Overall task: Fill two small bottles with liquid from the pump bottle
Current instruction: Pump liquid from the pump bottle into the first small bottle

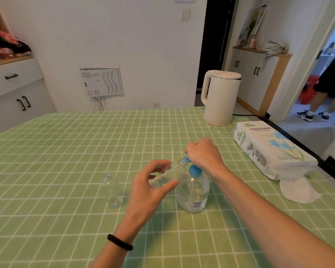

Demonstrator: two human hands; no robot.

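Pump bottle (192,192) spout meets the small bottle (162,177) pinched by the left hand (149,188); right hand (203,153) grips the pump. First fill, I'd say; press steadily next

A home dining room: a green-checked surface (66,151) carries a cream electric kettle (220,97) and a pack of tissue paper (269,149). White cabinets (17,101) with black handles line the plain white walls, and an open doorway (310,60) on the right leads to another room.

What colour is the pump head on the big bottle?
Blue; the pump head shows clearly in the head view, above the clear pump bottle.
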